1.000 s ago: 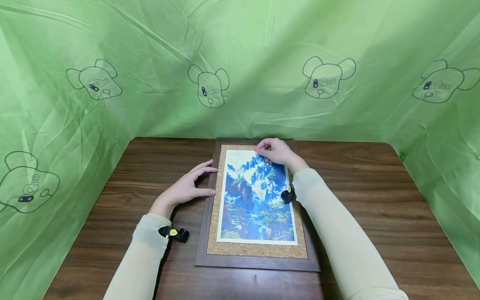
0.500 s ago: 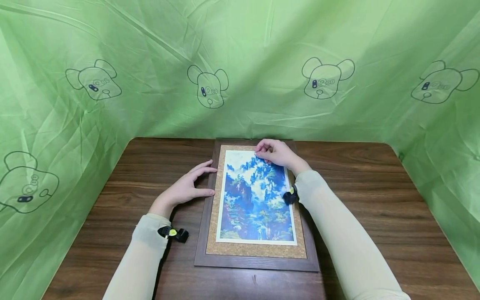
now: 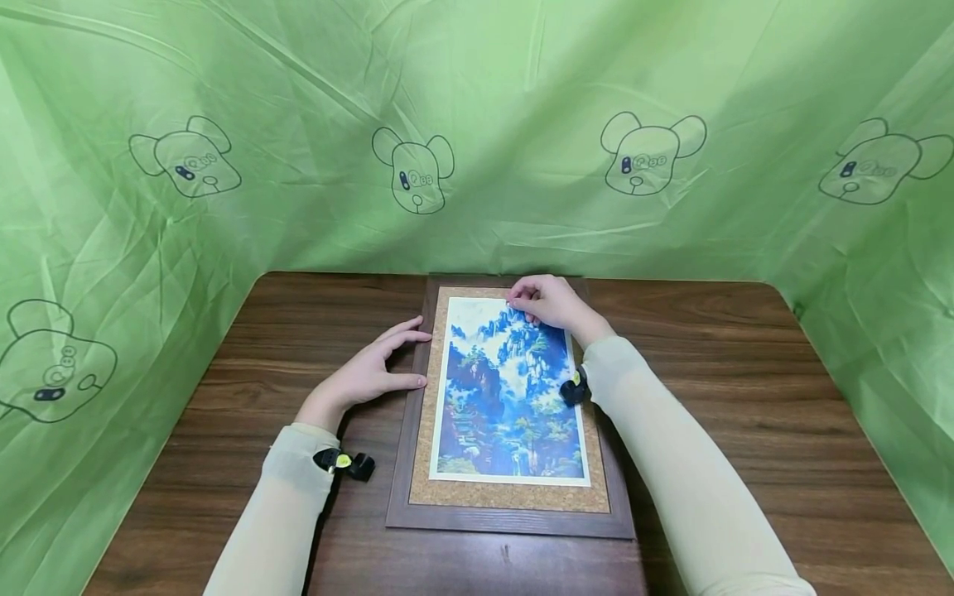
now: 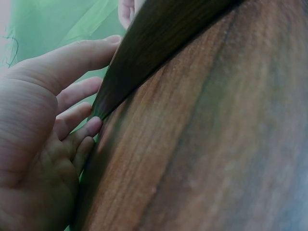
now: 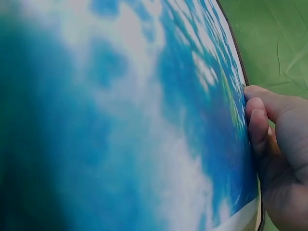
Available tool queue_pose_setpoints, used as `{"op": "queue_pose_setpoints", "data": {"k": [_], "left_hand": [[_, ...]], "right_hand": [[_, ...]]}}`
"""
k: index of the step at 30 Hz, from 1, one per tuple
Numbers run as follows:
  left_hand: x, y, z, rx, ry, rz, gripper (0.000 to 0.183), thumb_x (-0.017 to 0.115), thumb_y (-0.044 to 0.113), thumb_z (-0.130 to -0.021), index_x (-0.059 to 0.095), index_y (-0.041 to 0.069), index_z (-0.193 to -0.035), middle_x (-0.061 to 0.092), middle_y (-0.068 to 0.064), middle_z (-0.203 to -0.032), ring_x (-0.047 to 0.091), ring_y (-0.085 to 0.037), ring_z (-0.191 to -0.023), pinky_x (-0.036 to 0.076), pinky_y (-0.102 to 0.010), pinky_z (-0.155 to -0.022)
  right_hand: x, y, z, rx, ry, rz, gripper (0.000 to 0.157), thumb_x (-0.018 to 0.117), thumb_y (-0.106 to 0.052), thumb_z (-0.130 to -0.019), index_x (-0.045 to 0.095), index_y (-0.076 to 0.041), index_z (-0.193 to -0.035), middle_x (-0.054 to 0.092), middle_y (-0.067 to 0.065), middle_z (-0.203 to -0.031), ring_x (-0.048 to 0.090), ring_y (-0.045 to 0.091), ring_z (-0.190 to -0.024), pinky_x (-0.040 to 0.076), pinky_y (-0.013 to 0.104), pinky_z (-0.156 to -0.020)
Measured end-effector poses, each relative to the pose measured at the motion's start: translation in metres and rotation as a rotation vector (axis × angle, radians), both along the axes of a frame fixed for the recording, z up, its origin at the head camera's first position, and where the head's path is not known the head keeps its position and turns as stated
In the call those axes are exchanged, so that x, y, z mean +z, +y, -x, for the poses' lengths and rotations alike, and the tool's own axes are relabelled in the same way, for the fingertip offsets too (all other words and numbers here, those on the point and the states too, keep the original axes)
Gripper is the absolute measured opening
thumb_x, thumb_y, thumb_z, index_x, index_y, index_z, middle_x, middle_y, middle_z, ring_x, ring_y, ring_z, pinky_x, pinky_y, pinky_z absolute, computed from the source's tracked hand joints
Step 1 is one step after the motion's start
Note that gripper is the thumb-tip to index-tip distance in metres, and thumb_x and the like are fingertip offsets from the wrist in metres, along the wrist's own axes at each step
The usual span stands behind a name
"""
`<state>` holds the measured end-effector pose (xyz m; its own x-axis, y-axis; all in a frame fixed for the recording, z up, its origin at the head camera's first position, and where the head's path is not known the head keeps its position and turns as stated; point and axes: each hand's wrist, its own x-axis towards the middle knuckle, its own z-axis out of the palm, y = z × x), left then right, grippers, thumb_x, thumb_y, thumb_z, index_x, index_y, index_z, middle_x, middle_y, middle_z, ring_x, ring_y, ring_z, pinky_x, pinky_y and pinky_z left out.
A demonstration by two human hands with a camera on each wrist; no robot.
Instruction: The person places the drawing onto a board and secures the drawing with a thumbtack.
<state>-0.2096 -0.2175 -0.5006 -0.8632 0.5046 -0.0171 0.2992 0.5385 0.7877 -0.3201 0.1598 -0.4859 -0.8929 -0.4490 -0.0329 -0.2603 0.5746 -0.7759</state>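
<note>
A printed landscape picture with a white border lies on a cork board in a dark wooden frame. My right hand is at the picture's top edge, its thumb and forefinger pinched together on a tiny pin-like thing, mostly hidden by the fingertips. The right wrist view shows the thumb and fingers against the picture's edge. My left hand rests beside the frame's left side, fingers spread and fairly straight, with fingertips touching the frame edge. In the left wrist view those fingertips meet the dark frame side.
The frame lies on a brown wood-grain table, its top end near the table's back edge. A green cloth with printed bear heads hangs behind and at both sides. Black wrist cameras sit on both sleeves.
Almost nothing differs. My right wrist shifts slightly right, then back, while its fingertips stay at the picture's top edge. The left hand and the board keep their places.
</note>
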Motion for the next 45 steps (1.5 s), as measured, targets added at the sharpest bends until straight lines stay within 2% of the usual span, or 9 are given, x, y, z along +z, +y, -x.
{"op": "queue_pose_setpoints", "data": {"k": [5,13,16,19,22,26,37,41,45], "left_hand": [[0.001,0.001,0.000,-0.003,0.000,-0.002,0.070,0.087,0.037,-0.097,0.057,0.025,-0.159,0.024,0.004,-0.181,0.019,-0.028,-0.167,0.024,-0.064,-0.129],[-0.001,0.000,0.000,-0.001,-0.026,-0.016,0.070,0.087,0.039,-0.096,0.056,0.027,-0.159,0.023,0.004,-0.181,0.016,-0.028,-0.168,0.021,-0.065,-0.129],[-0.001,0.000,0.000,0.002,-0.025,-0.018,0.070,0.087,0.039,-0.096,0.056,0.028,-0.159,0.023,0.004,-0.181,0.016,-0.029,-0.168,0.021,-0.066,-0.129],[-0.001,-0.001,-0.001,0.002,-0.021,-0.018,0.071,0.088,0.038,-0.096,0.056,0.028,-0.159,0.023,0.004,-0.181,0.017,-0.029,-0.167,0.022,-0.066,-0.129],[-0.001,-0.001,-0.001,-0.002,-0.019,-0.015,0.071,0.087,0.038,-0.097,0.056,0.028,-0.159,0.023,0.004,-0.181,0.017,-0.029,-0.167,0.023,-0.065,-0.129],[0.000,-0.001,-0.001,-0.008,-0.017,-0.012,0.071,0.087,0.039,-0.097,0.056,0.027,-0.159,0.023,0.004,-0.181,0.017,-0.028,-0.167,0.023,-0.064,-0.129],[0.000,-0.001,-0.002,0.003,-0.013,0.001,0.071,0.087,0.039,-0.096,0.056,0.026,-0.159,0.024,0.005,-0.181,0.018,-0.028,-0.167,0.022,-0.064,-0.129],[0.000,0.000,-0.002,0.001,-0.011,0.000,0.070,0.087,0.039,-0.096,0.056,0.026,-0.159,0.024,0.004,-0.181,0.018,-0.028,-0.167,0.022,-0.064,-0.129],[-0.001,0.000,-0.001,-0.002,-0.007,-0.003,0.071,0.087,0.039,-0.097,0.056,0.025,-0.160,0.024,0.003,-0.181,0.018,-0.029,-0.167,0.022,-0.064,-0.129]], "right_hand": [[0.001,0.002,-0.001,0.003,0.003,0.012,0.011,0.072,-0.023,-0.109,0.081,-0.018,-0.114,0.070,0.008,-0.088,0.070,0.027,-0.070,0.060,0.040,-0.066],[0.001,0.010,-0.004,0.088,0.057,-0.013,0.023,0.068,-0.019,-0.111,0.080,-0.018,-0.130,0.071,0.006,-0.089,0.069,0.024,-0.073,0.058,0.041,-0.072],[0.002,0.011,-0.004,0.109,0.080,-0.052,0.027,0.066,-0.017,-0.111,0.079,-0.018,-0.135,0.069,0.008,-0.100,0.068,0.022,-0.077,0.056,0.041,-0.075],[0.004,0.011,-0.004,0.112,0.101,-0.103,0.029,0.066,-0.015,-0.110,0.080,-0.018,-0.136,0.066,0.009,-0.113,0.064,0.021,-0.087,0.054,0.041,-0.080],[0.009,0.010,-0.005,0.119,0.124,-0.151,0.030,0.067,-0.013,-0.109,0.080,-0.017,-0.136,0.066,0.010,-0.118,0.058,0.024,-0.095,0.050,0.042,-0.084],[0.014,0.010,-0.006,0.149,0.132,-0.197,0.031,0.067,-0.012,-0.108,0.080,-0.016,-0.136,0.067,0.011,-0.115,0.056,0.026,-0.095,0.048,0.044,-0.083],[0.018,0.012,-0.009,0.204,0.064,-0.247,0.037,0.065,-0.017,-0.112,0.071,-0.019,-0.148,0.062,0.012,-0.119,0.052,0.027,-0.097,0.045,0.044,-0.085],[0.020,0.011,-0.013,0.212,0.073,-0.242,0.040,0.070,-0.018,-0.109,0.070,-0.016,-0.149,0.059,0.011,-0.110,0.052,0.026,-0.090,0.043,0.042,-0.082],[0.026,0.006,-0.020,0.202,0.091,-0.267,0.043,0.075,-0.021,-0.105,0.071,-0.013,-0.147,0.058,0.010,-0.106,0.051,0.026,-0.092,0.042,0.041,-0.082]]}}
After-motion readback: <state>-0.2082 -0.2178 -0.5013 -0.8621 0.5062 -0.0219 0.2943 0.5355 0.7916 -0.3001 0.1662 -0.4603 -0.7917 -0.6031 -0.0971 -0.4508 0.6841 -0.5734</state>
